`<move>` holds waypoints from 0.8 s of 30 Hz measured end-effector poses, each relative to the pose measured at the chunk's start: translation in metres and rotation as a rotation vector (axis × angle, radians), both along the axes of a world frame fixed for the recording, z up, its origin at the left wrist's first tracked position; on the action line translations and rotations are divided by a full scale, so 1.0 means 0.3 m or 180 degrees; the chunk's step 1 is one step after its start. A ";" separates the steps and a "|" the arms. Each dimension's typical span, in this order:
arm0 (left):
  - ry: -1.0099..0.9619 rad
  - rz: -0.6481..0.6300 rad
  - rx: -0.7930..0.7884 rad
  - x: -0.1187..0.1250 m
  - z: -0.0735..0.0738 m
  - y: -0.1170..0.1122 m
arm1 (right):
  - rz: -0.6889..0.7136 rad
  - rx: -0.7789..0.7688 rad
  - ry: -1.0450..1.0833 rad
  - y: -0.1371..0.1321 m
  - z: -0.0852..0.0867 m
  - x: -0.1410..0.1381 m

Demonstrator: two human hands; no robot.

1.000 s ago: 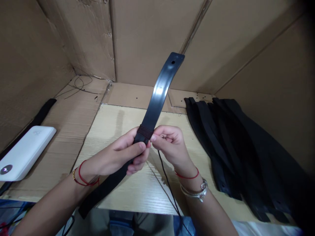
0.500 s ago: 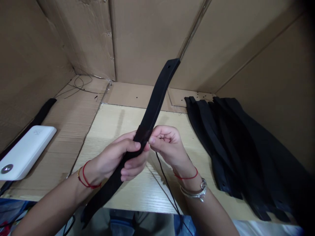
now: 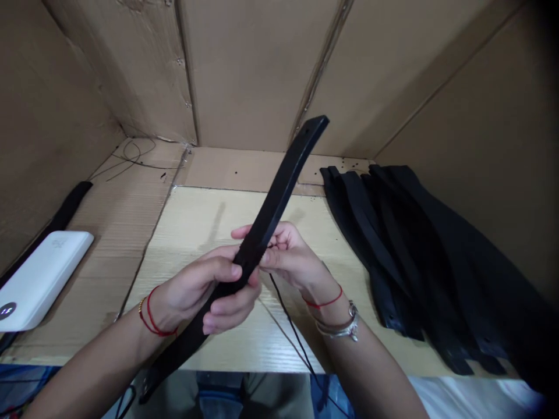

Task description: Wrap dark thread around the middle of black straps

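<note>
I held the long, curved black rubber strap (image 3: 279,203) tilted upright over the board, its lower half gripped by my left hand (image 3: 196,285), the fingers closed around it to steady it. My right hand (image 3: 290,256) pinched narrowly at its edge, near a thin black cord (image 3: 288,326). A pile of similar black straps (image 3: 393,244) lay to the right on the pale wood tabletop (image 3: 209,227).

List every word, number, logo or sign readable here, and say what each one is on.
Power bank, lit display: two digits, too small and blurred to read for certain.
Power bank, top face: pale printed mark, too faint to read.
Nothing else readable shows.
</note>
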State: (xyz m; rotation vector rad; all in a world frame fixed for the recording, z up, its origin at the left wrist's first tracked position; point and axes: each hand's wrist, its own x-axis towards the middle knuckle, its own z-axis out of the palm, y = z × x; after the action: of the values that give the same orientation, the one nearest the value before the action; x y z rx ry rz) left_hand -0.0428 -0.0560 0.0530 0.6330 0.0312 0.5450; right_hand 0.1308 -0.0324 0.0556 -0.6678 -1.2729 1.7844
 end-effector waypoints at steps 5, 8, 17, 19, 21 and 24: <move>-0.0026 -0.0276 -0.0121 0.000 -0.002 0.012 | -0.0013 0.0186 0.0203 -0.006 0.005 0.001; 0.0218 -0.0055 0.0129 0.007 0.004 0.024 | -0.0275 0.0217 0.0187 -0.009 0.004 -0.010; 0.2561 0.2364 0.2554 0.022 0.033 0.004 | -0.1030 0.0134 0.0121 0.025 -0.014 -0.013; 0.2813 0.2476 0.2632 0.026 0.025 0.000 | -0.1137 0.0187 0.0144 0.030 -0.018 -0.021; 0.2942 0.2543 0.2447 0.032 0.015 -0.003 | -0.1248 0.0200 0.0155 0.032 -0.023 -0.031; 0.2876 0.2840 0.2041 0.044 0.005 -0.006 | -0.1407 0.0155 0.0102 0.028 -0.024 -0.044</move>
State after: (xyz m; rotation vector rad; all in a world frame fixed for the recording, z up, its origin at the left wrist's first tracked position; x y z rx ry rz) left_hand -0.0296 -0.0579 0.0545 1.4720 1.0660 1.0985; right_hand 0.1175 -0.0240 0.0484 -0.8175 -1.0457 1.3916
